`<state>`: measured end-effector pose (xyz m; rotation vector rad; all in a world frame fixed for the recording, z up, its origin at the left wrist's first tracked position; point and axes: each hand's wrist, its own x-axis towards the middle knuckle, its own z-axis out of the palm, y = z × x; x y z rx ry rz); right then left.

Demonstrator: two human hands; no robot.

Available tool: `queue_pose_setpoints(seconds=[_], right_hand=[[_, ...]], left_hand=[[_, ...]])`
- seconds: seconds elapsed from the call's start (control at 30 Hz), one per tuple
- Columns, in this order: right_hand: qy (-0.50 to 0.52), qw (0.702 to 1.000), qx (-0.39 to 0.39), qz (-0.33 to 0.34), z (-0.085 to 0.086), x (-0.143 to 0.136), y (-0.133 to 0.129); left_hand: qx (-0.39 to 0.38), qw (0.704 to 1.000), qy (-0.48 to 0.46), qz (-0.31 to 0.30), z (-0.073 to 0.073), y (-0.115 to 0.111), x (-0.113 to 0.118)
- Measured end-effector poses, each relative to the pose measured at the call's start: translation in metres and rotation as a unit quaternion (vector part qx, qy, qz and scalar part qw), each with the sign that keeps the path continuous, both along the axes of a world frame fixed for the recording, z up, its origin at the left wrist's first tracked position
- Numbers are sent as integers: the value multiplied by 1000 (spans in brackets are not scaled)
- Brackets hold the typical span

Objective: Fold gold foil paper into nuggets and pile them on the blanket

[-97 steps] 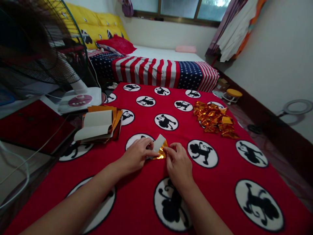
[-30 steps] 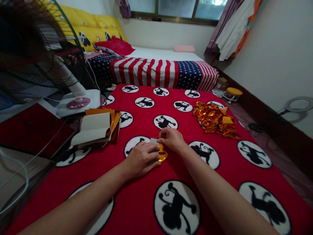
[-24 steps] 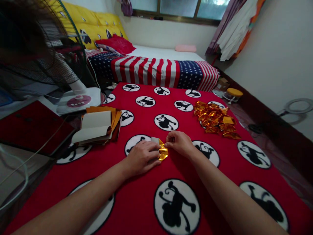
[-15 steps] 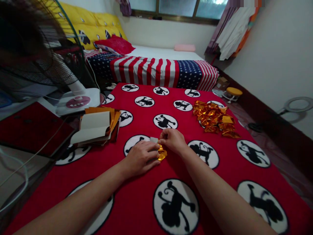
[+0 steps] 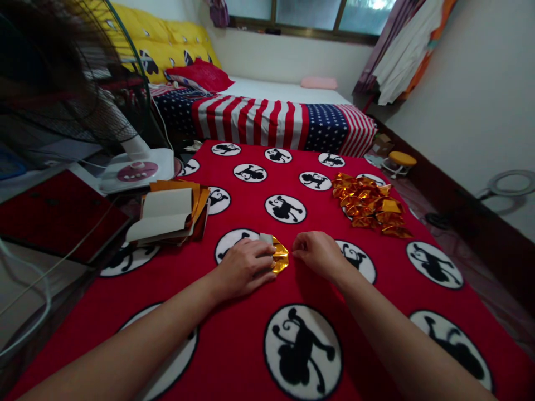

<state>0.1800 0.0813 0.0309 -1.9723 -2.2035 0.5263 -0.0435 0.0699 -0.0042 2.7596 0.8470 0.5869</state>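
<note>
Folded gold-foil and grey paper piece (image 5: pixel 281 257) lies on the red monkey-print cloth (image 5: pixel 234 340), pressed under the flat, loosely spread left hand (image 5: pixel 246 266). Right hand (image 5: pixel 316 253) curls just beside its tip, pinch unclear. Likely light, slick, easily creased; best held by edges.

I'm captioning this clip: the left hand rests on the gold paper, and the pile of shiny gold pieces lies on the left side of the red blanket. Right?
Not quite: the head view shows the pile of shiny gold pieces on the right side of the red blanket. The left hand does rest on the gold paper.
</note>
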Motion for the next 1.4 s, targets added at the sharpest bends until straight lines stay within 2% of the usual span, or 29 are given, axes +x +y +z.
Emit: queue_pose_setpoints(seconds=[0.17, 0.37, 0.53, 0.73, 0.9, 1.17, 1.4], right_hand=[[79, 995, 58, 11, -4, -11, -32], [143, 980, 110, 86, -23, -27, -65], [64, 971, 177, 149, -33, -31, -65], [-44, 936, 237, 255, -32, -28, -61], [-71, 905, 270, 322, -34, -21, -59], [-47, 900, 287, 326, -37, -6, -53], [-39, 945, 228, 232, -25, -8, -66]], left_hand=[[-12, 1000, -3, -12, -1, 2, -1], [-17, 998, 0, -61, 1, 13, -6], [-37, 996, 6, -78, 5, 17, -8], [-31, 994, 0, -110, 0, 26, -13], [-24, 990, 26, -138, 6, 31, -17], [-25, 987, 56, -150, 19, 29, -12], [-32, 985, 90, -142, 23, 20, -11]])
